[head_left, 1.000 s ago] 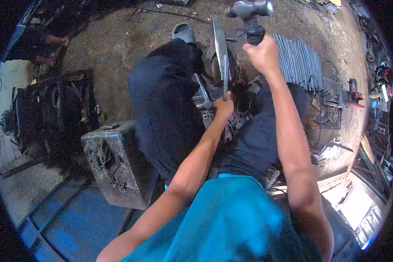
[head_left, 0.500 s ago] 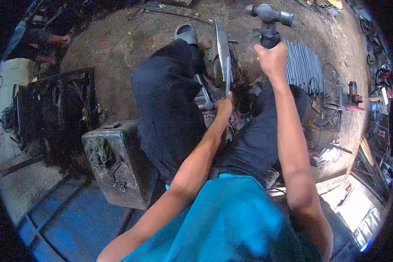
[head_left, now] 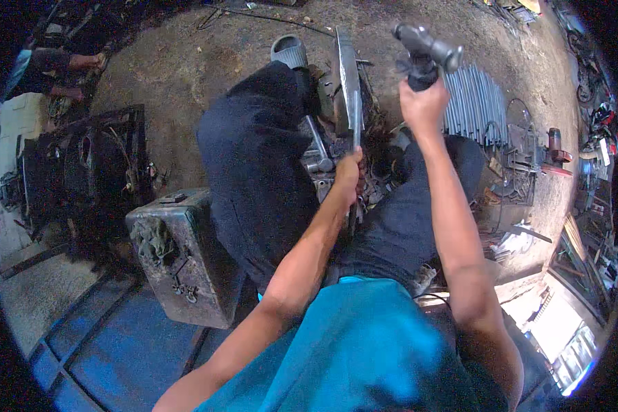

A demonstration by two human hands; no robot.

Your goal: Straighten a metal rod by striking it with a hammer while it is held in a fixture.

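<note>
Right hand grips the raised ball-peen hammer, likely head-heavy, best held by its dark handle; left hand clasps a slim metal bar, probably stiff, between the legs, along a blade.

Above the right hand's grip, a hammer is shown with a dull silver-grey head and a black-wrapped neck. Ahead of the left hand's grip, a slim bar is seen in grey, and beyond it a blade is streaked with bright silver. Right of the raised grip, blue-grey rods are lined up like stripes. Below both grips, a shirt is coloured vivid turquoise; left of the lower grip, trousers are shown in dark navy, and farther left a box is mottled grey-brown.
</note>
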